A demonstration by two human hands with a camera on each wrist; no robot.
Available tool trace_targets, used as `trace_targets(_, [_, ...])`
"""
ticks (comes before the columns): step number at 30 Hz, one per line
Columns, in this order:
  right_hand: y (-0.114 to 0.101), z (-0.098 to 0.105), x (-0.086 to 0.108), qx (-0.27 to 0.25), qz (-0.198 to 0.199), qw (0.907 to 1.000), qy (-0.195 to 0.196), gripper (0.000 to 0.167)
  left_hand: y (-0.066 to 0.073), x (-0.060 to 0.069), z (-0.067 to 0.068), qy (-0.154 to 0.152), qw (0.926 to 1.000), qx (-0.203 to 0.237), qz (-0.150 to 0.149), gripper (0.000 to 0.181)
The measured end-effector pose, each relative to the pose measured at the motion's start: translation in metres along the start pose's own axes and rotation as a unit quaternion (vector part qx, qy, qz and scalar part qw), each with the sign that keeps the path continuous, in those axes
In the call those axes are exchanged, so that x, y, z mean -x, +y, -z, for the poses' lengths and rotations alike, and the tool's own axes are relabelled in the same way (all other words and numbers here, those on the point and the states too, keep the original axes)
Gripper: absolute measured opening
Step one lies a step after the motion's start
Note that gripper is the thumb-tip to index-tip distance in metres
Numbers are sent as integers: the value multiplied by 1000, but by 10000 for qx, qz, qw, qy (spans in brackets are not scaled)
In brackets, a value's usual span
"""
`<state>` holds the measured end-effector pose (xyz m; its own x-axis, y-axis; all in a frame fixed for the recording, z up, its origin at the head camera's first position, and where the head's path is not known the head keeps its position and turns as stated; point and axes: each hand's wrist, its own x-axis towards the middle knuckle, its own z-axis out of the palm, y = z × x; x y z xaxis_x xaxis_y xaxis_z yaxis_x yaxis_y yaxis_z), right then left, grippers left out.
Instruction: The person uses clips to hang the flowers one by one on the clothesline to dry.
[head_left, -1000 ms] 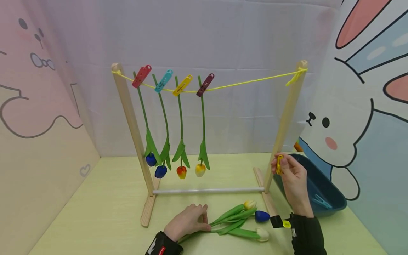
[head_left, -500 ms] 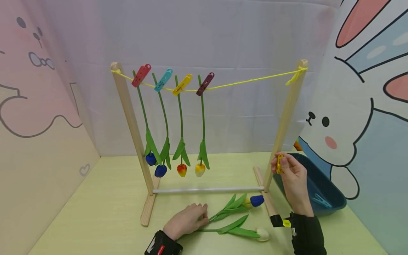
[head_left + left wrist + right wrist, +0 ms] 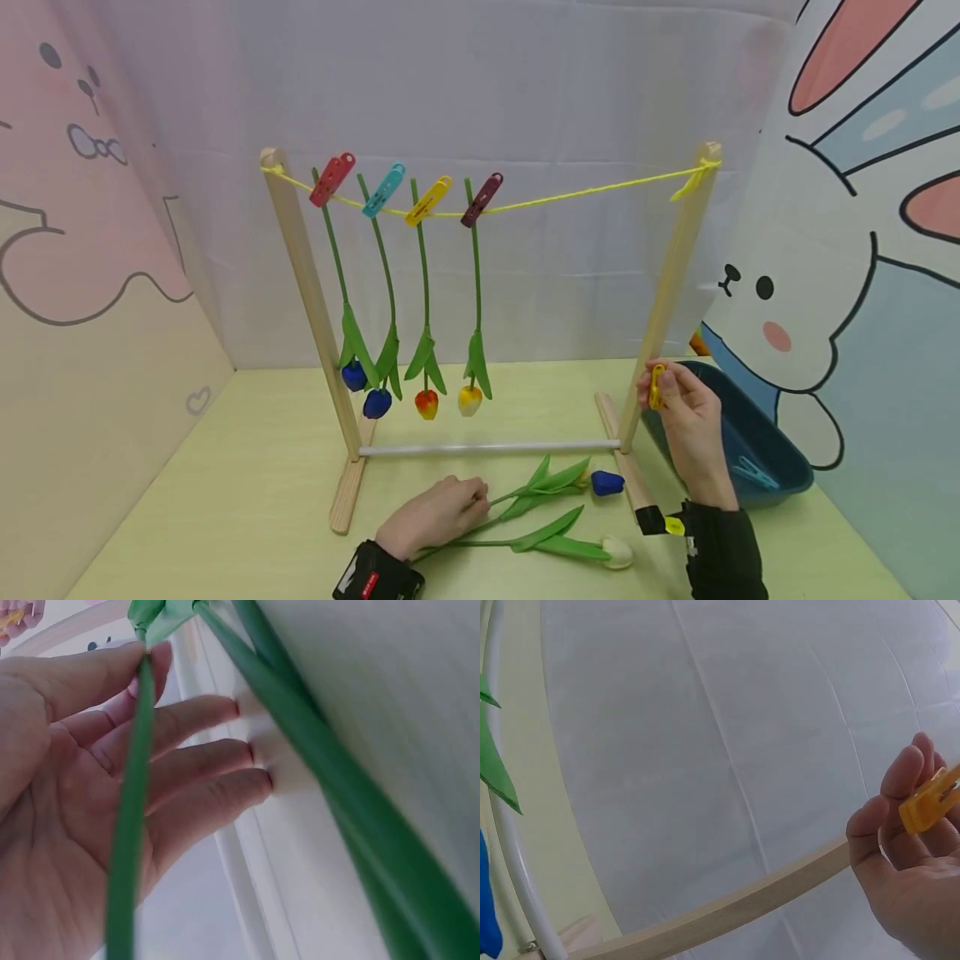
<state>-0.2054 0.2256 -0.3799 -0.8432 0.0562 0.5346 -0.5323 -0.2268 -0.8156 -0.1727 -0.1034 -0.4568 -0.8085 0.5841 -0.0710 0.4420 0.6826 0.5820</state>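
In the head view my left hand (image 3: 435,518) pinches the green stem of a blue artificial tulip (image 3: 607,483) low over the table. The left wrist view shows thumb and index finger on that stem (image 3: 129,817), the other fingers extended. Beside it are a white tulip (image 3: 617,552) and another tulip, its yellow flower mostly hidden behind the blue one. At the rack's right post, my right hand (image 3: 693,425) holds a yellow clothespin (image 3: 657,387) between thumb and fingers; the right wrist view shows the clothespin (image 3: 928,808) at its edge.
Several tulips hang upside down from a yellow cord (image 3: 592,190) by red, blue, yellow and maroon clothespins (image 3: 482,200). Wooden posts (image 3: 303,283) and a white rod (image 3: 487,448) form the rack. A dark blue basin (image 3: 797,482) at right holds a light blue clothespin (image 3: 753,472).
The blue tulip has come apart from the other loose tulips, shifting back and slightly left, then a little down again. My left hand has drawn slightly left; my right hand stays nearly still.
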Motion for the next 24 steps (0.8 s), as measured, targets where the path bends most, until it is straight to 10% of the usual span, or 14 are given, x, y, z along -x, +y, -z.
trace_targets(24, [0,3,-1,258,-97,9996,48,33,4,-2,15,1926,9807,-308,-148,29])
